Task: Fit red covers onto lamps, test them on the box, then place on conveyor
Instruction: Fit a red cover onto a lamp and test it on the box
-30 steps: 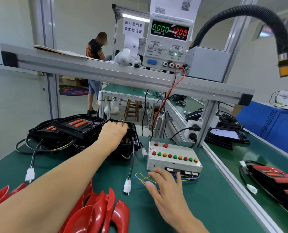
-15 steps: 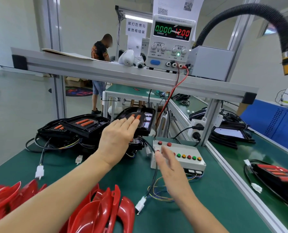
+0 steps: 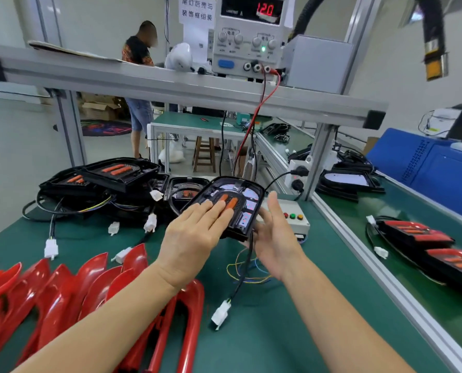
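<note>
Holding a black lamp (image 3: 231, 204) tilted above the green table (image 3: 265, 332), I have it between both hands. My left hand (image 3: 195, 238) lies flat on its near face, fingers straight and reaching over the two orange strips in its middle, with no curl around the edge. My right hand (image 3: 274, 238) cups the lamp's right side and underside, palm turned inward, thumb up along the rim; the fingers behind the housing are hidden, so I cannot tell how far they wrap. The lamp hangs in front of the white test box (image 3: 296, 219), covering its left part, so only three of the box's buttons show: red, green and amber. From the lamp's lower edge one black cable (image 3: 242, 275) drops to the table and ends in a white plug (image 3: 220, 316), lying loose on the mat, apart from both hands.

Further left, at least three more black lamps (image 3: 116, 170) are heaped together with their cables, and I count about four white plugs among them. Along the near left edge the red covers (image 3: 71, 286) stand in an overlapping row; I make out roughly seven, though the stack blurs at the frame edge. On the conveyor (image 3: 413, 289) to my right sit two lamps (image 3: 415, 234) with red faces, one behind the other. Overhead, a power supply (image 3: 248, 36) on the shelf shows red digits, and a person (image 3: 139, 84) stands in the background.
</note>
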